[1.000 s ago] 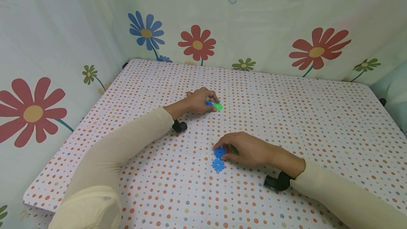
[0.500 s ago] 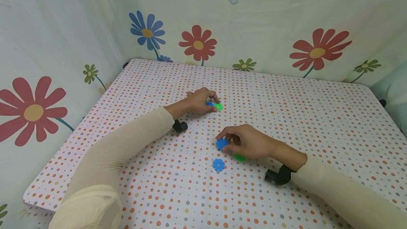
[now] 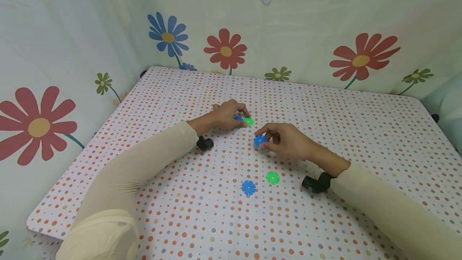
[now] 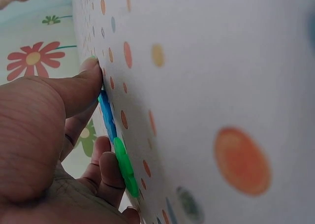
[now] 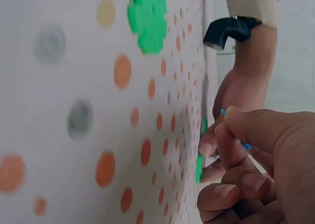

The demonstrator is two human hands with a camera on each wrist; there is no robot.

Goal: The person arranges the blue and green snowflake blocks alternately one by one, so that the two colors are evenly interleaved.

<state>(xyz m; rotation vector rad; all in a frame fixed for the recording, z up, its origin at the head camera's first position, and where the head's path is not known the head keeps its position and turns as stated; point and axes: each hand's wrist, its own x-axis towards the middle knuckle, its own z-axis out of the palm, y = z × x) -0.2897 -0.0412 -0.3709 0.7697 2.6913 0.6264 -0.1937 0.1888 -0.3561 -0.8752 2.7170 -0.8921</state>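
Note:
My left hand (image 3: 228,115) rests at the middle of the table, thumb and index finger pinching the edges of a green snowflake building disc (image 3: 249,121). Behind it, partly covered by the hand, lies a blue snowflake disc (image 3: 238,118). The left wrist view shows that blue disc edge-on, with another green disc (image 4: 126,167) by the curled fingers. My right hand (image 3: 290,143) pinches a separate blue snowflake disc (image 3: 259,140) between thumb and index finger, just to the right of and nearer than the left hand. Only slivers of this disc show in the right wrist view.
On the near part of the dotted tabletop (image 3: 202,220) lie a loose blue disc (image 3: 248,187) and a loose green disc (image 3: 272,177). Black wrist cameras sit below both cuffs. A flowered curtain (image 3: 299,31) hangs behind the table.
My right hand has lifted a blue disc from beside the other loose blue one and carried it away from me towards the left hand, uncovering the loose green disc. The left hand stays put.

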